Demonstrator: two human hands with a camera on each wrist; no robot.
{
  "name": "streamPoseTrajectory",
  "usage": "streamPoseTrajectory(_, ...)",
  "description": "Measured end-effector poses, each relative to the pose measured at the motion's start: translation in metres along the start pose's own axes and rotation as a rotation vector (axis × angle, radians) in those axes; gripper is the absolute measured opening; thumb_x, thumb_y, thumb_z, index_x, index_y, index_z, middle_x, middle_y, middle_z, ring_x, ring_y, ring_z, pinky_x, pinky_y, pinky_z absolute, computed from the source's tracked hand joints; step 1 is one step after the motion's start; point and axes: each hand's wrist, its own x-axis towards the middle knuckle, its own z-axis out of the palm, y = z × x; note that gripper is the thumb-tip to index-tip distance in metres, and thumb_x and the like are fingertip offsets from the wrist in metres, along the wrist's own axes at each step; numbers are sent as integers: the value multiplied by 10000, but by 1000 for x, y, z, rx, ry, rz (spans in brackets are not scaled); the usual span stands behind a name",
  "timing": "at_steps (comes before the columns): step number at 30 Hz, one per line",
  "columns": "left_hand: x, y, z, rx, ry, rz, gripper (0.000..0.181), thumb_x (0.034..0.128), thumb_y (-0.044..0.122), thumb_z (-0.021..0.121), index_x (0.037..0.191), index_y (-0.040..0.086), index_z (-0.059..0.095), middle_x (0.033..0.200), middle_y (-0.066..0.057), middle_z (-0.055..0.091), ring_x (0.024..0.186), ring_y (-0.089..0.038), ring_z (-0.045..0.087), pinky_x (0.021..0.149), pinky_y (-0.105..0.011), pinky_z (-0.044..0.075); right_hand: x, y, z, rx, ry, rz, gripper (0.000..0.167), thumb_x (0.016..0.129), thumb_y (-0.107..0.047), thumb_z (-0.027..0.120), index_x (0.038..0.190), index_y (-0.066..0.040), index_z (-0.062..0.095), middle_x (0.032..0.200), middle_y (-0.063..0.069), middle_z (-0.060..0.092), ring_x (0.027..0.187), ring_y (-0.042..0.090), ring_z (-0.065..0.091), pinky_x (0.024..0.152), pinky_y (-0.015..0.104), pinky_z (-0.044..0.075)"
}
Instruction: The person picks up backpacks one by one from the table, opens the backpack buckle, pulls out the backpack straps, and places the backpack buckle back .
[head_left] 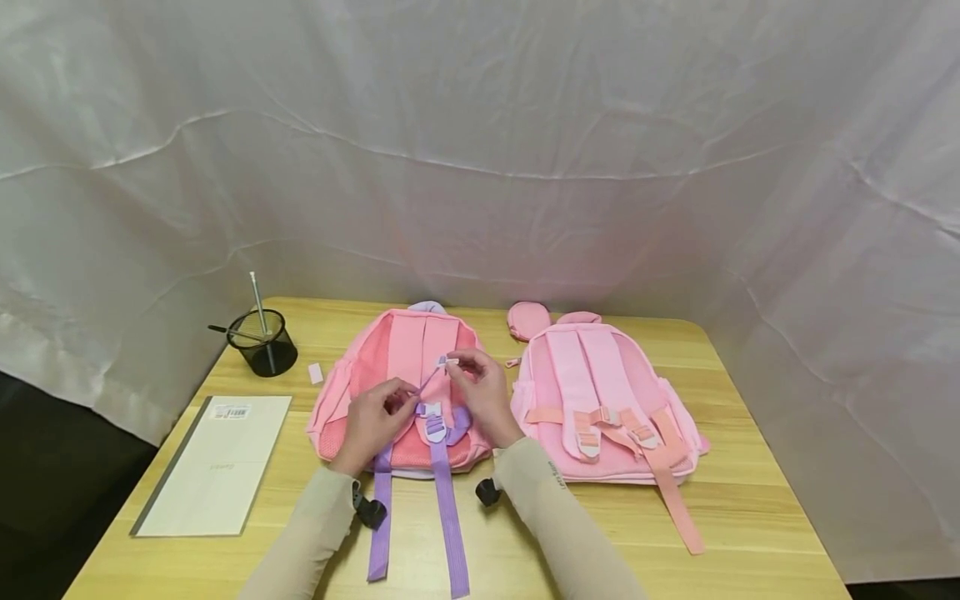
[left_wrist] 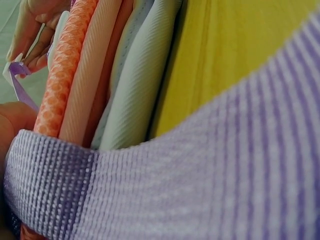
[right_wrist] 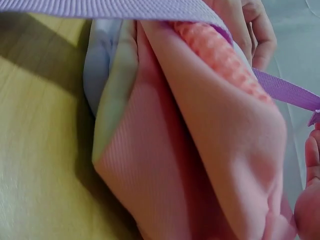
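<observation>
A coral-pink backpack (head_left: 405, 350) lies straps up on the table, with purple webbing (head_left: 450, 517) trailing toward the front edge. My right hand (head_left: 483, 392) pinches a small white buckle (head_left: 447, 362) at the end of a thin purple strap (head_left: 430, 380). The strap's lower part is pinched by my left hand (head_left: 378, 417), so it stretches between both hands. Below it, white buckles (head_left: 435, 428) sit on the purple webbing. In the left wrist view, the right hand (left_wrist: 30, 35) holds the buckle (left_wrist: 11, 70); the right wrist view shows the strap (right_wrist: 290, 90) taut.
To the right lies a lighter pink backpack (head_left: 630, 375) with peach straps, a round pink pouch (head_left: 528, 320) behind it. At the left are a black mesh pen holder (head_left: 272, 354), a small white eraser-like block (head_left: 315, 373) and a pale notebook (head_left: 213, 475).
</observation>
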Motion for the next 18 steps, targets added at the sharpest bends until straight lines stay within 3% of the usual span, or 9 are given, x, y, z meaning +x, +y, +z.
streamPoseTrajectory(7,0,-1,1,-12,-9,7,149,877,180,830,988,240,752,770,120,684,638,-36,570,611,-233,469,3,-3,-10,-16,-47,28,208,955,-116,748,1155,-56,747,1132,121,743,1038,190,685,924,224,548)
streamPoseTrajectory(18,-1,2,-4,-3,-60,-38,167,877,236,838,1013,262,745,808,126,682,684,-70,597,653,-249,496,6,-7,-22,-11,-120,95,256,949,-102,749,1194,-30,731,1137,132,732,997,147,659,901,206,542)
